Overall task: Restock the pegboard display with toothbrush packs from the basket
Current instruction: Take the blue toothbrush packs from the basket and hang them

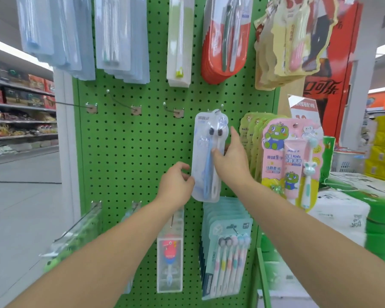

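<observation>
A clear blister pack with a blue and a white toothbrush (206, 165) hangs from a hook (218, 111) in the middle row of the green pegboard (142, 152). My left hand (176, 185) pinches the pack's lower left edge. My right hand (230, 161) grips its right side, thumb across the front and fingers behind. Three bare hooks (133, 107) stick out of the board to the left of the pack. The basket is out of view.
Stocked hooks surround the pack: pink and green kids' toothbrush sets (291, 161) at right, a multi-brush pack (227, 256) and a red-figure brush box (170, 258) below, several packs above. A long bare hook (76, 223) juts out at lower left. Stacked goods (347, 203) stand at right.
</observation>
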